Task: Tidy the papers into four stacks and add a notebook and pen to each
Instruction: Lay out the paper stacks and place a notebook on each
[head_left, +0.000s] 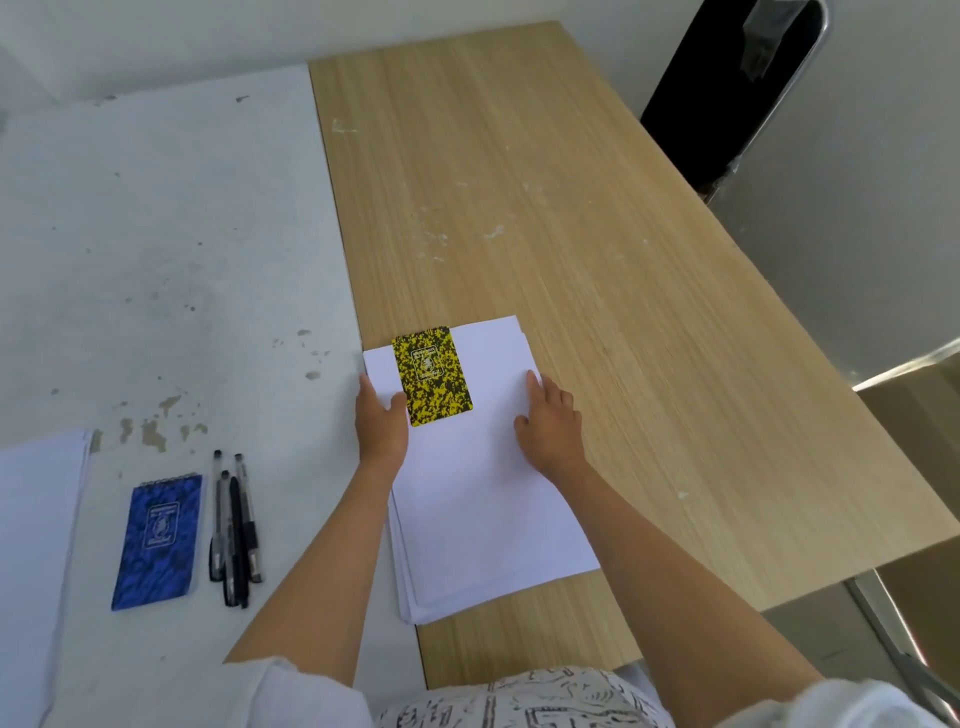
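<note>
Paper stack (483, 499) squared by left hand (381, 423) and right hand (551, 423), grip spread flat; yellow notebook (431, 375) added, pen missing. Blue notebook (158, 540), 4 pens (235, 530) unplaced; 2 stacks visible.

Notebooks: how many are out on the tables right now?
2. A yellow notebook lies on the paper stack between both hands, on the wooden table. A blue notebook lies on the white table, left of the pens. Others may lie out of view.
</note>
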